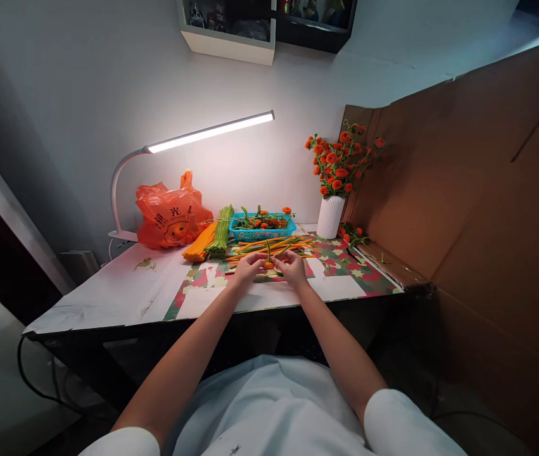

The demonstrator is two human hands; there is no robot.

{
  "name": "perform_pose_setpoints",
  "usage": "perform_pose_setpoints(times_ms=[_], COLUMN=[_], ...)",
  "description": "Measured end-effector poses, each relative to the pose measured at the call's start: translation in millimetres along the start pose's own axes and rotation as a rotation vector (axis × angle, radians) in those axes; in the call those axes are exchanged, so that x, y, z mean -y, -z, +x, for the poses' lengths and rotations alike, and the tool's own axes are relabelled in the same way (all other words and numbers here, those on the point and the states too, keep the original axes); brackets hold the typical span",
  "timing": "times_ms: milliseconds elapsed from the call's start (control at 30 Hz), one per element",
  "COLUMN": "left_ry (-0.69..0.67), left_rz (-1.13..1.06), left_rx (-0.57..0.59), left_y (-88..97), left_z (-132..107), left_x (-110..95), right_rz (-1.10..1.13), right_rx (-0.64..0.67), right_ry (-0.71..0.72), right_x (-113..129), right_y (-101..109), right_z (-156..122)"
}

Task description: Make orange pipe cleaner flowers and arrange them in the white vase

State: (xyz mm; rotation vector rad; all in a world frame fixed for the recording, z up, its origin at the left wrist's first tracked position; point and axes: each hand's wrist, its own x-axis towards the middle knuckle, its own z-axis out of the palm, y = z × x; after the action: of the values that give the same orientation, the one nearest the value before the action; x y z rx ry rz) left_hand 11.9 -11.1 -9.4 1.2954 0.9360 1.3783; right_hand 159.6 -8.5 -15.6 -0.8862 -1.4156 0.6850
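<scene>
Over the front of the table, my left hand (248,268) and my right hand (292,268) meet with fingertips close together. Between them is a small orange pipe-cleaner flower (268,265) with a green stem pointing up. Both hands are closed in a pinch on it, one from each side; the exact fingertip contact is too small to make out. Just beyond the hands, loose orange and green pipe cleaners (288,243) lie in a spread pile.
Behind the pile stands a blue basket (262,234) of orange flowers. Left of it are an orange bundle (201,244), a green bundle (221,231), a red plastic bag (171,215) and a lit lamp (212,132). A white vase (330,217) stands right, beside a cardboard wall (478,171).
</scene>
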Motion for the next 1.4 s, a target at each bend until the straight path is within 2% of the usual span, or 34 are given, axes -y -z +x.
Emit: perform_pose_setpoints(times_ms=[100,233,633,800,933,1033,1167,1267,1400], left_ry=[0.038,0.085,0.081,-0.019,-0.067,-0.013,0.08,0.083,0.056], left_rz=[-0.033,-0.06,-0.085,-0.087,-0.063,-0.101,-0.145,-0.168,-0.198], left_rx=[-0.015,0.021,0.062,0.066,0.057,0.039,0.06,0.007,-0.04], left_y=[0.0,-0.2,-1.1,0.5,0.3,-0.9,-0.7,1.7,3.7], left_z=[-1.2,-4.0,-8.3,-5.1,-3.5,-4.5,-4.2,-1.8,-0.4], left_x=[-1.8,-2.4,-5.7,-1.8,-1.9,-2.9,-1.8,-0.1,0.3], right_rz=[-0.024,-0.038,-0.118,-0.038,-0.004,0.013,-0.069,-0.132,-0.134], right_rx=[-0.021,-0.032,-0.027,0.064,0.012,-0.029,-0.072,-0.078,0.001], right_ry=[0.036,0.055,0.133,0.154,0.114,0.121,0.204,0.259,0.288], right_x=[1.4,6.3,10.8,2.8,-2.6,-2.8,3.7,10.1,11.6], right_y=[0.5,1.6,2.7,-0.7,-2.1,-1.4,1.5,3.8,3.3], right_z=[-0.7,-3.4,-5.5,-3.3,-1.1,-1.4,-3.9,-6.0,-7.3])
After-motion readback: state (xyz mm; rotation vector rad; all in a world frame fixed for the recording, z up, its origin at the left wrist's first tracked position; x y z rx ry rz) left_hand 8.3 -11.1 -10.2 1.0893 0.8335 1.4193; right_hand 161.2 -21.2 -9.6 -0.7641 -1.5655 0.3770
